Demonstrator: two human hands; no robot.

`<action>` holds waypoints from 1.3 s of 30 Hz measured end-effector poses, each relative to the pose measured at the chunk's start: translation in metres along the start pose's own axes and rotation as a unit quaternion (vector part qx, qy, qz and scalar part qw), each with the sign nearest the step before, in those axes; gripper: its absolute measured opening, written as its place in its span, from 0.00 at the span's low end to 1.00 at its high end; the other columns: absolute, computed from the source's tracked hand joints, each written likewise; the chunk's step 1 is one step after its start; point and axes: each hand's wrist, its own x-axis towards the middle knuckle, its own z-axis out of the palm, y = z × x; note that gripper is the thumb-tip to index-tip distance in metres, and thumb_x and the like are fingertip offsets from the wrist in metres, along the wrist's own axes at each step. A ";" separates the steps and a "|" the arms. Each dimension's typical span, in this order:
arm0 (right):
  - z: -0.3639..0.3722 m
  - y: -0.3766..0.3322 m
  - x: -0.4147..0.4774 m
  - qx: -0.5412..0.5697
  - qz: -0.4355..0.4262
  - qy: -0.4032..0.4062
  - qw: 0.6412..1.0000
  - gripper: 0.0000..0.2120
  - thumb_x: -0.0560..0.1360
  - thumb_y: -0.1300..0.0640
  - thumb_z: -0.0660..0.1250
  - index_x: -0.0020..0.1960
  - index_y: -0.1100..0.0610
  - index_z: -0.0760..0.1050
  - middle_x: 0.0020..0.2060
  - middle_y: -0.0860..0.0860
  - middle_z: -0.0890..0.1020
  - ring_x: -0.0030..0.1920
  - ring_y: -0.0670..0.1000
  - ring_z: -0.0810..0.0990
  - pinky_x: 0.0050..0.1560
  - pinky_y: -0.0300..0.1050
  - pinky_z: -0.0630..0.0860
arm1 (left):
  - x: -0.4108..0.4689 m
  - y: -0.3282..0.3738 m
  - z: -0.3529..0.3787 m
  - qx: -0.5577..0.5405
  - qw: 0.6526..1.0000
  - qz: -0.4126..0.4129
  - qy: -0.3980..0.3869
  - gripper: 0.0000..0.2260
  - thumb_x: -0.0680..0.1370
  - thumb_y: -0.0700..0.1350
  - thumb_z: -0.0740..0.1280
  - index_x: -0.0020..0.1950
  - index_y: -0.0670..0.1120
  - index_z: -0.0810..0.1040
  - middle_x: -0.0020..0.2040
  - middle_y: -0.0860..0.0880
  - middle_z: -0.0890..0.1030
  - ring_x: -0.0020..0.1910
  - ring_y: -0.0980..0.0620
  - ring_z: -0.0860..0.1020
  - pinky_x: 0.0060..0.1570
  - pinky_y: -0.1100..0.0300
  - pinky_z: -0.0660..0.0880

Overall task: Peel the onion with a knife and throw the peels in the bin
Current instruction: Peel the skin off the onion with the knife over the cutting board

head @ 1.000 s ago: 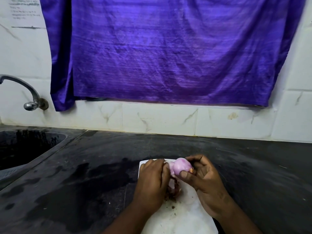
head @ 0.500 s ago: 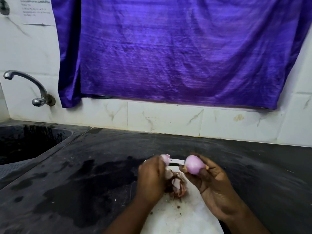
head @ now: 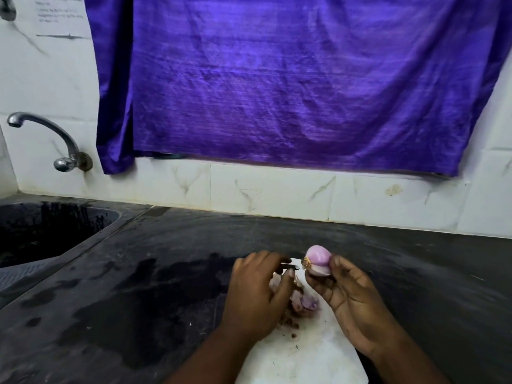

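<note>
Since the previous frame, your right hand (head: 349, 306) has lifted the peeled onion (head: 318, 260) higher above the white cutting board (head: 304, 356), fingertips pinched around it. Your left hand (head: 256, 297) is curled over the board, gripping a thin dark knife (head: 288, 266). Peels (head: 300, 303) lie on the board between your hands.

two bare forearms — no sleeves, rings or watch

Two hands, one onion (head: 318, 259), one knife (head: 288, 266), one board (head: 304, 353), one tap (head: 50, 139).
</note>
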 end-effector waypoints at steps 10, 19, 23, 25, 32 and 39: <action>0.007 0.001 -0.005 -0.076 0.059 -0.036 0.995 0.17 0.71 0.49 0.73 0.57 0.57 0.84 0.57 0.60 0.86 0.50 0.55 0.87 0.44 0.45 0.85 | 0.000 0.001 0.002 -0.072 0.997 0.035 0.018 0.08 0.82 0.51 0.66 0.60 0.57 0.80 0.54 0.62 0.83 0.54 0.64 0.79 0.55 0.69 0.66; 0.004 0.000 -0.003 -0.067 0.066 -0.006 0.996 0.19 0.72 0.52 0.70 0.58 0.63 0.80 0.52 0.63 0.87 0.45 0.57 0.87 0.45 0.50 0.84 | 0.000 0.007 -0.001 -0.145 0.989 0.035 0.002 0.12 0.81 0.57 0.67 0.60 0.53 0.79 0.55 0.60 0.80 0.56 0.55 0.80 0.54 0.55 0.76; 0.004 0.001 -0.003 -0.053 0.061 -0.008 0.997 0.17 0.72 0.54 0.70 0.58 0.61 0.79 0.52 0.63 0.87 0.44 0.56 0.87 0.46 0.51 0.84 | 0.001 0.006 0.001 -0.146 0.987 0.060 -0.016 0.11 0.78 0.51 0.73 0.60 0.51 0.81 0.56 0.58 0.80 0.56 0.55 0.79 0.53 0.58 0.76; 0.004 0.001 -0.003 -0.051 0.060 -0.014 0.997 0.16 0.73 0.55 0.69 0.59 0.61 0.79 0.51 0.61 0.87 0.44 0.56 0.87 0.45 0.49 0.84 | 0.001 0.005 0.003 -0.159 0.985 0.061 -0.017 0.11 0.78 0.46 0.75 0.59 0.49 0.81 0.56 0.56 0.80 0.55 0.54 0.80 0.53 0.58 0.77; 0.000 0.001 -0.002 -0.081 0.033 -0.002 0.996 0.17 0.72 0.57 0.72 0.59 0.62 0.80 0.55 0.65 0.85 0.50 0.61 0.87 0.48 0.51 0.85 | 0.000 0.005 0.005 -0.231 0.973 -0.005 -0.012 0.08 0.80 0.47 0.71 0.60 0.52 0.80 0.56 0.57 0.82 0.57 0.52 0.82 0.52 0.57 0.78; 0.000 0.002 -0.002 -0.037 0.024 -0.021 0.999 0.23 0.68 0.64 0.74 0.61 0.68 0.74 0.57 0.63 0.86 0.53 0.61 0.88 0.47 0.46 0.86 | 0.000 0.004 0.006 -0.192 0.981 -0.001 -0.003 0.05 0.82 0.48 0.68 0.56 0.50 0.81 0.52 0.56 0.82 0.54 0.52 0.81 0.50 0.56 0.77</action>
